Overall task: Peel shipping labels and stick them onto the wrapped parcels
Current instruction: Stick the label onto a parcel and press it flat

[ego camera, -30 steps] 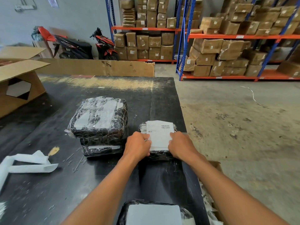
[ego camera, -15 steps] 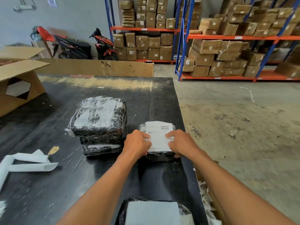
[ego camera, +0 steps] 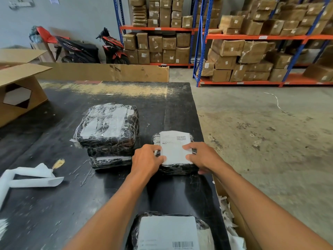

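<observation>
We see the label (ego camera: pixel 175 149) lying on the small parcel (ego camera: pixel 177 169) near the tabletop's (ego camera: pixel 162 105) right edge. Our left hand (ego camera: pixel 146 159) curls its fingers (ego camera: pixel 155 149) over the parcel's left side, thumb on the label. Our right hand (ego camera: pixel 203 157) presses the label with spread fingers.

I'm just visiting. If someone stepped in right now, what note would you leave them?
Left hand grips the small parcel at its left edge, thumb on the label. Right hand presses the label's right edge.
The small parcel lies near the right edge of the table; a stack of parcels sits left of it, a labelled parcel nearest the camera.
Done: label laid on the small parcel. To do: smooth it down; whether the stack needs labels I cannot tell.
</observation>
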Action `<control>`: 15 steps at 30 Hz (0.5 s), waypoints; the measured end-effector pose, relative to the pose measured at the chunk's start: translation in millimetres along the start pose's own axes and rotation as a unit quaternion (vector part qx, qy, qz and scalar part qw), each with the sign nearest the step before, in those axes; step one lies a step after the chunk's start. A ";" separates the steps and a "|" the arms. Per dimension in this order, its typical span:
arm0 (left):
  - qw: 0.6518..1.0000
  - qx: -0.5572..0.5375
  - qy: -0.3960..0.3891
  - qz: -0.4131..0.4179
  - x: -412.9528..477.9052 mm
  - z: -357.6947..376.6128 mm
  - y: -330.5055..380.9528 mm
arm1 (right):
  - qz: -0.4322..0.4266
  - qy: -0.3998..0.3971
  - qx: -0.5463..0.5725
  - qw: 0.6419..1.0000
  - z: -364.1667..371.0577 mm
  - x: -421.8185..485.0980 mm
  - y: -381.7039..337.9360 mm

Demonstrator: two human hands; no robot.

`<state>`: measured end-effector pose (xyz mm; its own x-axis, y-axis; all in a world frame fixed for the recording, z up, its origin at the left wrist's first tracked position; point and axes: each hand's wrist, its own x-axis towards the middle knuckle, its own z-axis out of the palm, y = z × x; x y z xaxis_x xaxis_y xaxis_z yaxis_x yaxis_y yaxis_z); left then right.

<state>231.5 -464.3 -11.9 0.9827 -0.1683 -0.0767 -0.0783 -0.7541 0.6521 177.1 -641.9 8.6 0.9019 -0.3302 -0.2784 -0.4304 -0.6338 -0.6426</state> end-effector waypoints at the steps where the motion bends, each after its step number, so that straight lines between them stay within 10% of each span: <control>1: 1.000 -0.012 -0.002 -0.005 0.0 1.2 -2.1 | 0.005 -0.006 0.007 1.000 0.0 1.5 0.5; 15: 0.989 -0.111 -0.038 -0.094 8.2 17.8 -2.1 | 0.009 -0.019 0.054 0.998 4.9 4.2 5.7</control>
<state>236.7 -475.4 -27.2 0.9606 -0.0920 -0.2624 0.1508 -0.6207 0.7694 178.6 -643.4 0.3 0.8952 -0.3133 -0.3169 -0.4429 -0.5476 -0.7099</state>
